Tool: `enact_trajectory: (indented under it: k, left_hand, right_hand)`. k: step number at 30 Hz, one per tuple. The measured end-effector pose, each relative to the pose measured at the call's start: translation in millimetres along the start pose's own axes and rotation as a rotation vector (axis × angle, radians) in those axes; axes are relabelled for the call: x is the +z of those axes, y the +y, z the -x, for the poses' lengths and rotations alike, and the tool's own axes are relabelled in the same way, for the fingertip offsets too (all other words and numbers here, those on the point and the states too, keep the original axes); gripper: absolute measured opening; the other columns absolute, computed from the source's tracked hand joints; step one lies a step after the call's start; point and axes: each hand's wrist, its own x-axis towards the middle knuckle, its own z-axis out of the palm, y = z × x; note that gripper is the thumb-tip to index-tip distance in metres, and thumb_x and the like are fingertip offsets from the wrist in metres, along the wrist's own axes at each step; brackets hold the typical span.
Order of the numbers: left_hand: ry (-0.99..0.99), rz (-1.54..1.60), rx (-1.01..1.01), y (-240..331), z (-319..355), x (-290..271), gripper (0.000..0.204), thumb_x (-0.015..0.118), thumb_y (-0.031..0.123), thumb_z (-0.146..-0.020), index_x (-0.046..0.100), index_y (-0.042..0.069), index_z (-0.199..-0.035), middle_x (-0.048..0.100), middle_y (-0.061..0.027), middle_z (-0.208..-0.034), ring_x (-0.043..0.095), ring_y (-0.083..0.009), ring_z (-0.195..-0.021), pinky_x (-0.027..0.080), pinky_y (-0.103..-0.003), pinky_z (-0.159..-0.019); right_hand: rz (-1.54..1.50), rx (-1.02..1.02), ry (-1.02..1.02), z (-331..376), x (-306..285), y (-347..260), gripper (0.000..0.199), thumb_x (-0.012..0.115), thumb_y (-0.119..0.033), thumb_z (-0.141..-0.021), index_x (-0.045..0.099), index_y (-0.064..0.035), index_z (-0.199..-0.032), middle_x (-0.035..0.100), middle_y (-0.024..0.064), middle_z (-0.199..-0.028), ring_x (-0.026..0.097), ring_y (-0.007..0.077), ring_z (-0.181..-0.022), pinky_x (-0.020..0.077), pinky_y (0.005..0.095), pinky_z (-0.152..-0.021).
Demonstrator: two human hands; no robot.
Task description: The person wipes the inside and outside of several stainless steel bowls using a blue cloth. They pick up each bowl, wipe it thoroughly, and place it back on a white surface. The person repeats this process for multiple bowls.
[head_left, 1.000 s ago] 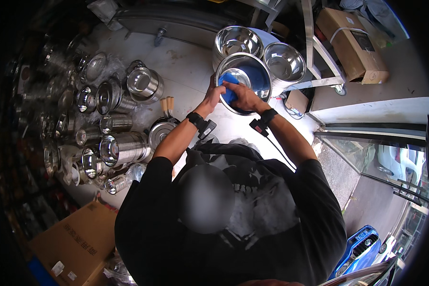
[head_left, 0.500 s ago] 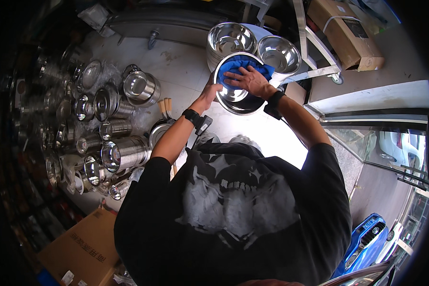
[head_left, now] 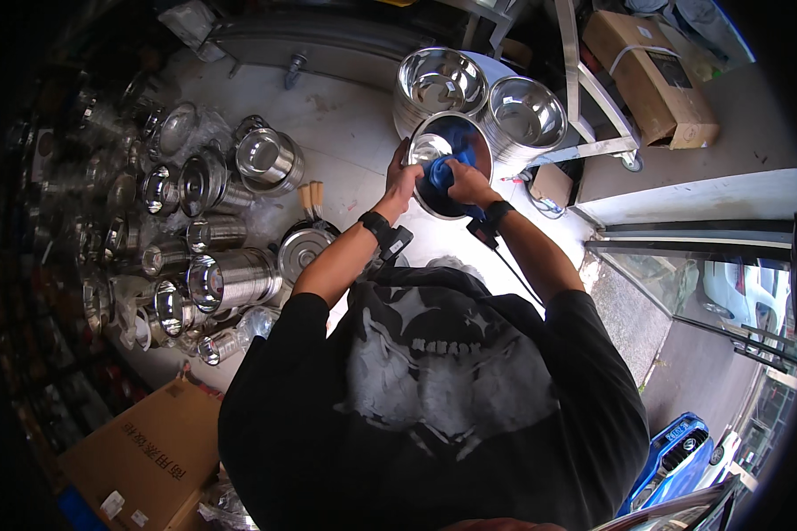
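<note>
- Hand, left (head_left: 402, 184): could lose the slick rim under uneven pushing; forearm angled up and inward, fingers clasping the bowl's left side, tips hidden.
- Steel bowl (head_left: 429, 144): held tilted, mouth toward the camera; might knock the stacked bowls (head_left: 439, 74) just beyond if swung.
- Blue cloth (head_left: 442, 173): bunched inside the bowl.
- Hand, right (head_left: 471, 187): hard pressing could tip the bowl; forearm slanting inward, fingers closed on cloth.

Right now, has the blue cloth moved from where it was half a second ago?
Yes, the blue cloth has moved down the picture, away from the bowl stack at right.
</note>
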Motion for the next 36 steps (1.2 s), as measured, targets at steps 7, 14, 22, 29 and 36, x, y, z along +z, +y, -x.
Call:
enact_trajectory:
  k: [7, 14, 22, 29, 36]
  left_hand:
    - [-0.039, -0.019, 0.124, -3.9, -8.3, -1.7, 0.083, 0.054, 0.001, -0.071, 0.038, 0.009, -0.152, 0.055, -0.0115, -0.140, 0.054, -0.0234, -0.124, 0.044, -0.028, -0.101]
    - [-0.091, 0.036, -0.027, 12.7, -0.4, -13.1, 0.078, 0.066, 0.023, -0.090, 0.026, 0.024, -0.157, 0.045, -0.0064, -0.150, 0.047, -0.0226, -0.134, 0.047, -0.043, -0.101]
    - [-0.208, -0.082, -0.094, 9.1, -2.0, -14.6, 0.089, 0.065, 0.055, -0.091, 0.013, 0.032, -0.159, 0.042, -0.0102, -0.151, 0.047, -0.0302, -0.134, 0.052, -0.058, -0.090]
    - [-0.293, -0.070, -0.146, 9.6, -3.2, -8.0, 0.089, 0.059, 0.065, -0.090, 0.010, 0.035, -0.159, 0.030, -0.0114, -0.158, 0.039, -0.0362, -0.139, 0.053, -0.062, -0.088]
    - [-0.216, 0.047, -0.057, 4.4, -13.2, -19.6, 0.089, 0.059, 0.065, -0.090, 0.012, 0.034, -0.159, 0.028, -0.0090, -0.159, 0.037, -0.0348, -0.140, 0.053, -0.059, -0.087]
  right_hand:
    - [-0.362, -0.046, -0.276, 10.5, -9.4, -22.9, 0.064, 0.075, -0.011, -0.069, 0.061, -0.0069, -0.131, 0.070, 0.0186, -0.113, 0.068, 0.0317, -0.102, 0.0515, 0.0377, -0.095]
    - [-1.302, 0.302, -0.057, 24.4, -38.9, -33.3, 0.068, 0.074, -0.006, -0.079, 0.046, -0.0023, -0.140, 0.065, 0.0170, -0.115, 0.066, 0.0263, -0.102, 0.0561, 0.0368, -0.086]
    - [-1.600, 0.246, 0.236, -30.8, -48.5, -17.0, 0.046, 0.068, -0.030, -0.094, 0.053, -0.0033, -0.128, 0.066, 0.0109, -0.112, 0.067, 0.0220, -0.098, 0.0574, 0.0367, -0.085]
    - [-1.625, 0.198, 0.070, -46.5, -20.7, -42.3, 0.064, 0.049, -0.056, -0.100, 0.042, -0.0085, -0.142, 0.057, 0.0098, -0.129, 0.058, 0.0216, -0.114, 0.0470, 0.0378, -0.100]
    - [-1.226, 0.135, -0.022, -4.5, -30.6, -88.5, 0.044, 0.054, -0.037, -0.101, 0.058, -0.0071, -0.134, 0.066, 0.0079, -0.115, 0.064, 0.0171, -0.099, 0.0518, 0.0305, -0.088]
